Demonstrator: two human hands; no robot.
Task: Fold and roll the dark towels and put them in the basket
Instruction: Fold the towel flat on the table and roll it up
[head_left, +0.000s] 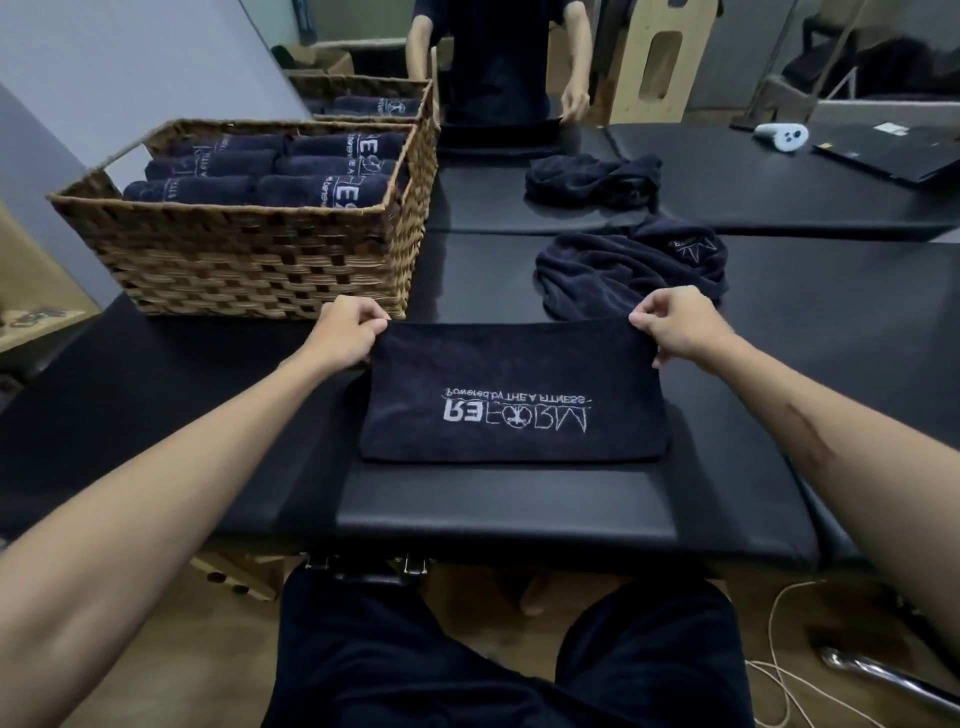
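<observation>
- Folded dark towel lies flat on the black padded counter, centre of view, white logo text facing up and upside down to the wearer.
- Left hand pinches the towel's far left corner; fingers curled onto the edge, thumb on top.
- Right hand pinches the far right corner the same way; fingers closed narrow on the cloth.
- Both forearms reach out over the counter, one each side of the towel.
- Wicker basket sits on the counter at far left, just beyond the left hand, near the towel's left corner but not touching it as far as can be told.
- Rolled dark towels fill the basket in two columns, lying on their sides, logos showing.
- Crumpled dark towel heaped on the counter just behind the right hand.
- Wall mirror behind the counter; reflected in it are the basket, a second crumpled towel and the person's torso and hands.
- White controller and a flat black item at far right; whether real or reflected, cannot tell.
- Dark trousers at bottom; white cable on the floor at right.
</observation>
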